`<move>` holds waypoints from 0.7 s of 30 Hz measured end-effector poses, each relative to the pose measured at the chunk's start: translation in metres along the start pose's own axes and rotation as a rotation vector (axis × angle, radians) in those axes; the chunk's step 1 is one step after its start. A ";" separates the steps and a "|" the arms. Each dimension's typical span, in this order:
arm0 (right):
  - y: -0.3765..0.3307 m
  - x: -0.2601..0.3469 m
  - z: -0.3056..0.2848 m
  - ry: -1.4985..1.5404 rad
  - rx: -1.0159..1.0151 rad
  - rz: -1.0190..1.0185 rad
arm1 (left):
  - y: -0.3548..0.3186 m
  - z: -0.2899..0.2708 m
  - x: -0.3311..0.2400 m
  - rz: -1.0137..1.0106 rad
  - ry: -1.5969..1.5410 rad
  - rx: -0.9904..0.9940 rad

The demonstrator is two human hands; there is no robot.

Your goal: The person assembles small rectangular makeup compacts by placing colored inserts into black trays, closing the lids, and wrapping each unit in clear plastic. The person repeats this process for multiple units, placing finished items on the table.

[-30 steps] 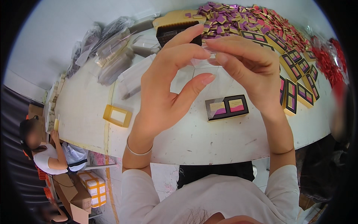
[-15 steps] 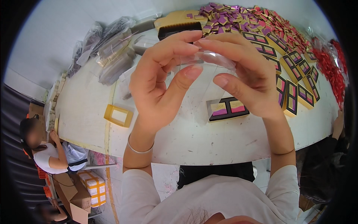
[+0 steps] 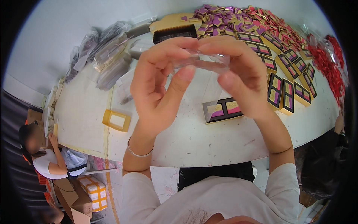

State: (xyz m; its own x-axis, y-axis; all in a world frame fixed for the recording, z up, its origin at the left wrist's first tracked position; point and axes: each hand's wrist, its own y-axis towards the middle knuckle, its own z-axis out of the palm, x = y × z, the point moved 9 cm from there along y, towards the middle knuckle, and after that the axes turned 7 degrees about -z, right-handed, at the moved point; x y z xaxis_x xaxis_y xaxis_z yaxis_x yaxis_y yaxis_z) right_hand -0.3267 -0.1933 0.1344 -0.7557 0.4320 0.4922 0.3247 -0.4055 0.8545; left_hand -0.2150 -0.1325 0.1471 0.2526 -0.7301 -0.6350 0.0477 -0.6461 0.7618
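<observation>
My left hand (image 3: pixel 154 84) and my right hand (image 3: pixel 248 76) are raised over the table in front of me. Between their thumbs and fingers they pinch a clear, folded plastic piece (image 3: pixel 209 65), like a transparent box cover. It catches the light and bends across the gap between the hands. Below my right hand lies a gold-edged box (image 3: pixel 211 121) with a black insert, holding purple and pink wrapped squares; my hand hides its right end. A small gold box frame (image 3: pixel 106 117) lies left of my left wrist.
Filled gold boxes (image 3: pixel 287 95) spread over the right side of the table. Behind them is a heap of purple and red wrapped squares (image 3: pixel 220 22). Black trays (image 3: pixel 175 34) and stacked clear plastic (image 3: pixel 112 71) lie at the back. Another person (image 3: pixel 48 160) works at the far left.
The plastic piece has tilted and folded more between my fingers. Both hands have shifted slightly, the right one leftward. The whole view has moved a little.
</observation>
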 end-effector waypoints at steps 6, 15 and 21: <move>0.002 -0.001 -0.012 -0.118 0.037 0.053 | -0.001 0.009 0.003 -0.018 0.035 0.098; 0.007 0.002 -0.014 -0.269 0.213 0.093 | -0.003 0.007 0.002 -0.036 0.133 0.069; 0.008 0.015 0.002 -0.316 0.323 -0.042 | -0.002 -0.006 -0.001 -0.006 -0.112 0.037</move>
State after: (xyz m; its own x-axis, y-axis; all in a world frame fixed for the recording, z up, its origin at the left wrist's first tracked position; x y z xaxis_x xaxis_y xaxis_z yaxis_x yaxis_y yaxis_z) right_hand -0.3336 -0.1884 0.1492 -0.5775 0.6877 0.4399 0.4964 -0.1320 0.8580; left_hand -0.2091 -0.1290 0.1475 0.1429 -0.7449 -0.6517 0.0131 -0.6570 0.7538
